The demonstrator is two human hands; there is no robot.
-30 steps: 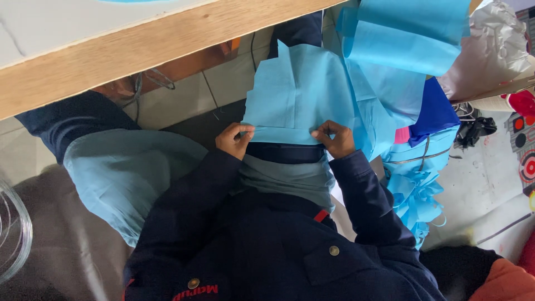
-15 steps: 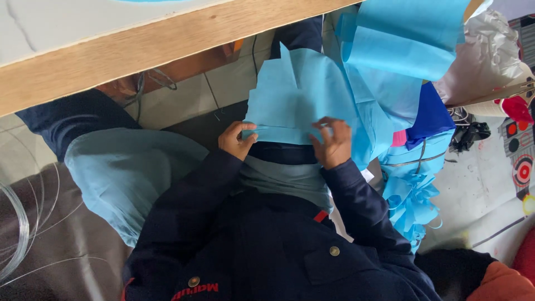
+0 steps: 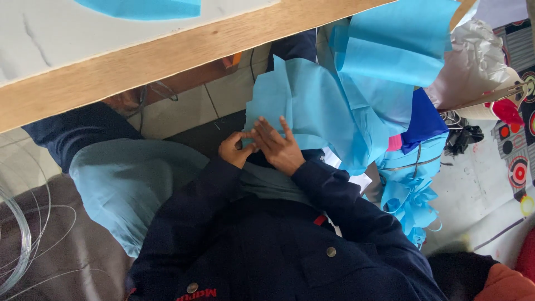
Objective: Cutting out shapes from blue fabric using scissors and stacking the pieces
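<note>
The light blue cloth lies on the person's lap, just under the edge of the wooden table. It is thin and floppy, with a jagged top edge, and it hangs toward more blue sheets on the right.

The 2 hands meet at the near edge of the cloth. The left hand is curled, with the thumb and first finger pinched together at that edge. I cannot tell for sure if cloth is caught in the pinch. The right hand lies flat and loose, fingers spread, pressing on the cloth and touching the left hand.

I think the step here is to line up or fold this edge. To do it well, the flat hand should hold the cloth down so it does not slide. The pinching fingers should take just 1 layer and pull softly, since thin cloth like this can bunch up or tear.

Around them are the dark blue jacket sleeves, a pale blue bundle on the left, a heap of blue scraps on the right, and clear wire loops at the far left.
</note>
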